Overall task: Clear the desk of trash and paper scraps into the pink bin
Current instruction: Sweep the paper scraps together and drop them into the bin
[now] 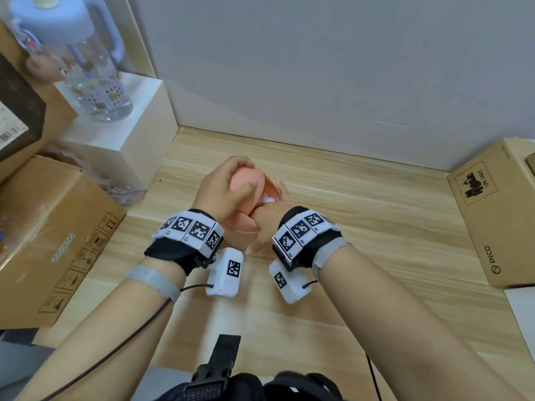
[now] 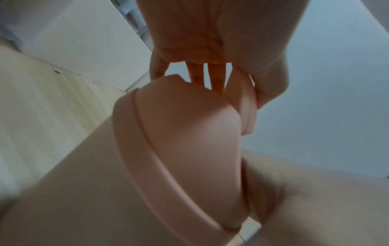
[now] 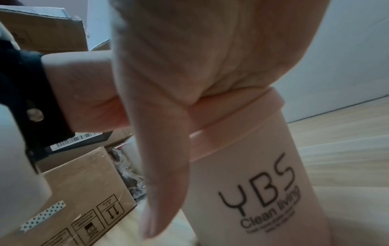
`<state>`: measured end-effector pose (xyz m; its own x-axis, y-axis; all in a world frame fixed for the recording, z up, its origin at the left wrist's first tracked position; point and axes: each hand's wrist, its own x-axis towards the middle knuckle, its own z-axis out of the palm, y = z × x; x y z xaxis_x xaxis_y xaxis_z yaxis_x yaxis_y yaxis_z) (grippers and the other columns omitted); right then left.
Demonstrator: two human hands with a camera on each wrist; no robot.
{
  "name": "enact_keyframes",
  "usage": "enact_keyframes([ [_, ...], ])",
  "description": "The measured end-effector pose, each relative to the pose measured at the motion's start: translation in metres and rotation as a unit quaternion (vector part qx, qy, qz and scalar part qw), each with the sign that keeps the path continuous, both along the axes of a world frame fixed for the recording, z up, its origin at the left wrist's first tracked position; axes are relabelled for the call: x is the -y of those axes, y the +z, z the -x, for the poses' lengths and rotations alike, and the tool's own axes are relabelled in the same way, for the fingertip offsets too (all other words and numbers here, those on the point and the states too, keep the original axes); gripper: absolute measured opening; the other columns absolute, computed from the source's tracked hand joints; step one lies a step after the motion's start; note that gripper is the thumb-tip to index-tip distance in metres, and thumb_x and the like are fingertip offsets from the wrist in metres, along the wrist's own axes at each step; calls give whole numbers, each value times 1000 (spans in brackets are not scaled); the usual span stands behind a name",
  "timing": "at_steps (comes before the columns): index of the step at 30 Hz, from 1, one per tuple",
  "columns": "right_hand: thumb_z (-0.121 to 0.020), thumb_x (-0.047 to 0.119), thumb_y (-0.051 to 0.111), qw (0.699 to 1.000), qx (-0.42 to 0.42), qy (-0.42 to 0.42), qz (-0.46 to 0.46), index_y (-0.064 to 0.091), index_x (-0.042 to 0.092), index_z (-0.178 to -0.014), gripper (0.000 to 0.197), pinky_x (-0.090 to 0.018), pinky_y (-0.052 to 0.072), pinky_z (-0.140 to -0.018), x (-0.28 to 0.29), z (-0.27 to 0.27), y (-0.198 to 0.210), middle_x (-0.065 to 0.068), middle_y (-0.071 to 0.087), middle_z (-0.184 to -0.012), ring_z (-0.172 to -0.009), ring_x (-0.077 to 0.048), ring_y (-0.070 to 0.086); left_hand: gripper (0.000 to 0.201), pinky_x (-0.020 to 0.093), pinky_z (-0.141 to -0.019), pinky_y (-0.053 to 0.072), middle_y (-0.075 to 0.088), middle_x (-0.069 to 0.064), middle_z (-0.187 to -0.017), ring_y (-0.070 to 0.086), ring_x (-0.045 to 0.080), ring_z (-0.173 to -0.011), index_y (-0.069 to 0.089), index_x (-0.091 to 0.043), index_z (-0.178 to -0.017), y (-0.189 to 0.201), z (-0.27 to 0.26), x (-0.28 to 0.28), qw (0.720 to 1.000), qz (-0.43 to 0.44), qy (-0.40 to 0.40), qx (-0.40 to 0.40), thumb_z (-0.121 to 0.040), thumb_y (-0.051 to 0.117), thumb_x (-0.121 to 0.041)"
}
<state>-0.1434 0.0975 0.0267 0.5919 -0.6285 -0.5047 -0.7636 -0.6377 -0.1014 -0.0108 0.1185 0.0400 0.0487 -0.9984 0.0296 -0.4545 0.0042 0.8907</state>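
The pink bin (image 1: 241,227) stands on the wooden desk (image 1: 376,233), printed "YBS Clean living" (image 3: 258,199) on its side. My left hand (image 1: 228,183) grips its domed swing lid (image 1: 246,176) from above, thumb on the near side, and holds it tilted back. White paper (image 1: 268,199) shows in the opening. My right hand (image 1: 267,224) reaches into that opening; its fingers are hidden inside, and the thumb (image 3: 164,166) points down the outside wall. In the left wrist view the left hand's fingertips (image 2: 216,81) hook over the lid (image 2: 179,133).
Cardboard boxes (image 1: 58,227) are stacked at the left, with a white block (image 1: 121,134) carrying a clear water bottle (image 1: 92,76) behind them. A PICO carton (image 1: 498,215) stands at the right edge. A grey wall closes the back of the desk.
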Motion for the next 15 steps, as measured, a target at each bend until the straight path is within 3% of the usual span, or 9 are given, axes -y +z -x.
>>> enact_keyframes([
  [3, -69, 60, 60, 998, 47, -25, -29, 65, 24, -85, 40, -58, -20, -107, -1, 4, 4, 1, 66, -92, -122, -22, 43, 38, 23, -82, 37, 56, -10, -111, 51, 12, -101, 56, -22, -108, 0, -2, 3, 1000, 5, -13, 10, -71, 57, -28],
  [5, -72, 55, 62, 991, 102, -59, -55, 57, 30, -61, 27, -58, -17, -110, -2, 11, 8, 12, 61, -70, -111, -14, 48, 39, 12, -79, 36, 56, -8, -111, 51, 12, -101, 56, -20, -108, -1, -3, 4, 1000, 11, -16, 16, -70, 57, -27],
  [6, -74, 53, 61, 988, 123, -73, -56, 54, 33, -57, 27, -57, -14, -111, -3, 15, 12, 17, 57, -68, -112, -11, 47, 40, 6, -77, 35, 56, -8, -111, 51, 12, -100, 56, -19, -109, -2, -3, 5, 1000, 13, -15, 17, -70, 57, -27],
  [8, -76, 51, 59, 984, 157, -85, 4, 64, 41, -72, 13, -55, -11, -110, -2, 25, 20, 21, 64, -91, -127, -7, 38, 40, 0, -75, 32, 56, -8, -110, 51, 11, -99, 56, -17, -109, -4, -2, 5, 1000, 16, -13, 17, -70, 57, -26],
  [10, -77, 51, 58, 981, 163, -87, 60, 67, 40, -90, 20, -54, -8, -110, -1, 34, 26, 17, 64, -112, -132, -4, 33, 39, 1, -74, 31, 55, -8, -110, 51, 11, -100, 57, -16, -110, -3, -2, 5, 999, 16, -10, 28, -72, 59, -24],
  [13, -77, 55, 55, 992, 94, -38, 71, 66, 37, -97, 29, -57, -11, -108, 1, 42, 24, 6, 57, -128, -138, -4, 20, 37, 14, -90, 29, 53, 0, -125, 46, 13, -115, 59, -14, -114, 0, -2, 6, 998, 21, -4, 66, -78, 56, -18],
  [15, -79, 56, 53, 996, 63, -12, 58, 66, 32, -99, 34, -59, -14, -107, 0, 43, 19, 2, 53, -134, -141, -5, 10, 47, 24, -102, 27, 48, 1, -136, 41, 17, -126, 60, -16, -119, 2, -1, 7, 995, 23, -7, 95, -75, 47, -25],
])
